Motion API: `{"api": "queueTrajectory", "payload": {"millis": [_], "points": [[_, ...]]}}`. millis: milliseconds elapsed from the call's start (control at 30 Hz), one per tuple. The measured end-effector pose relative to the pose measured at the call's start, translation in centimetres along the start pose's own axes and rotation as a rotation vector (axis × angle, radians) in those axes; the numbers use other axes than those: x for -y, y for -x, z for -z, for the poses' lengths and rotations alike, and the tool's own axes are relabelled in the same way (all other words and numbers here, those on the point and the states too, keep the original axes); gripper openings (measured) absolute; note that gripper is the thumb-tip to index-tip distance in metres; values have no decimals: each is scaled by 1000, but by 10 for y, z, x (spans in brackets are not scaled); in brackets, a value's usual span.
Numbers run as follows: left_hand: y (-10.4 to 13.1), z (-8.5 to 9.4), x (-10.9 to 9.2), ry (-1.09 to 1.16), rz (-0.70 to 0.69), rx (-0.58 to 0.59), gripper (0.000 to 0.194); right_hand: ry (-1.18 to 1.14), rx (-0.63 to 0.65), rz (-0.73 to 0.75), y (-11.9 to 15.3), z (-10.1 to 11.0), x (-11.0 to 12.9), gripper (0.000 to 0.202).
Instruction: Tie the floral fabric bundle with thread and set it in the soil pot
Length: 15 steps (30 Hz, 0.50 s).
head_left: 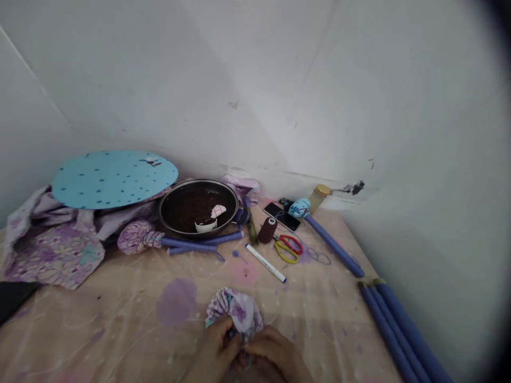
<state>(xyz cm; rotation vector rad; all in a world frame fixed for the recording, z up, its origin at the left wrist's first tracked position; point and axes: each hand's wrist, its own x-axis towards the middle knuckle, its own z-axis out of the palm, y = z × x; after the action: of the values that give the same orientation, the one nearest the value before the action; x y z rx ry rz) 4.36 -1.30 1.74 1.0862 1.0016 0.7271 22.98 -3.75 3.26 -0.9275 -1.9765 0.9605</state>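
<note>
Near the bottom centre of the head view, a gathered piece of purple floral cloth (244, 313) fans out above both hands. My left hand (217, 348) is closed on its lower part, thumb and forefinger pinched round it. Fingers of my right hand (275, 351) are bent together at the right lower side of the cloth, close to my left fingertips. What my right fingers hold is too small and dim to make out. The underside of the cloth is hidden by the hands.
Behind the hands are a white marker (265, 263), scissors (288, 249), a thread spool (268, 230), a phone (282, 216) and a dark pan (167, 226). A cloth-headed stick (136, 237) lies left. Blue-wrapped rods (411, 330) lie right. A blue oval board (114, 181) rests on floral cloth.
</note>
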Motion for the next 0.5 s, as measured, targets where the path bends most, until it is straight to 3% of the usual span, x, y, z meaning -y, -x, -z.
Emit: {"api": "queueTrajectory", "payload": {"millis": [200, 367, 500], "points": [[-1, -1, -1, -3, 53, 12, 31, -175, -72, -40, 0, 6, 2, 13], [-1, 0, 2, 53, 80, 25, 33, -222, -283, 55, -1, 16, 8, 13], [0, -1, 5, 53, 121, 12, 38, -343, -357, -14, 6, 30, 20, 12]]}}
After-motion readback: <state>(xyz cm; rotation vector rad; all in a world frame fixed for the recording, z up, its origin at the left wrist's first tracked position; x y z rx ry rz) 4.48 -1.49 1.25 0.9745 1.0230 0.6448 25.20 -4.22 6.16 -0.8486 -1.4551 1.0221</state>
